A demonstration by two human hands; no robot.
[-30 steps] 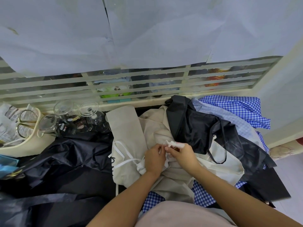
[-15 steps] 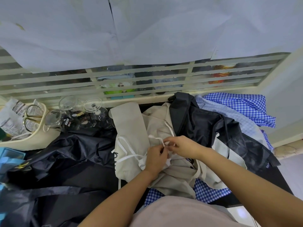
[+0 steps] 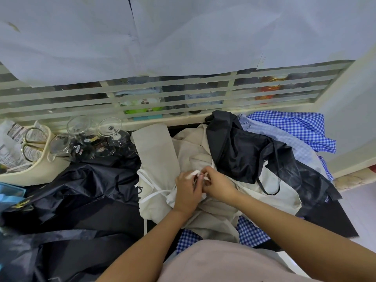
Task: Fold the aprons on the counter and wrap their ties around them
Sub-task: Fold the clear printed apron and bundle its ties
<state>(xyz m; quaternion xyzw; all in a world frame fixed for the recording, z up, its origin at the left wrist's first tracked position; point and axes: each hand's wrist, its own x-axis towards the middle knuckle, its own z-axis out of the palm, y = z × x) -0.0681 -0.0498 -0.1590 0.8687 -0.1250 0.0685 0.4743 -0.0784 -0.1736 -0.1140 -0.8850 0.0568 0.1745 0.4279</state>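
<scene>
Both hands meet over the middle of the counter (image 3: 333, 222), above a crumpled beige apron (image 3: 215, 218) that lies near the person's body. The left hand (image 3: 186, 193) has its fingers curled and pinches a white tie (image 3: 192, 173) at the fingertips. The right hand (image 3: 218, 186) touches it from the right, its fingers also curled and pinching the same tie. More white tie loops out to the left across a long folded beige panel (image 3: 154, 153). A black apron (image 3: 240, 153) is heaped just right of the hands, partly on the beige cloth, with blue checked aprons (image 3: 295, 127) behind it at far right. Dark aprons (image 3: 81, 192) spread over the left side. At far left stand clear glasses (image 3: 109, 132) beside a cream holder (image 3: 34, 174) with scissors (image 3: 32, 145).
</scene>
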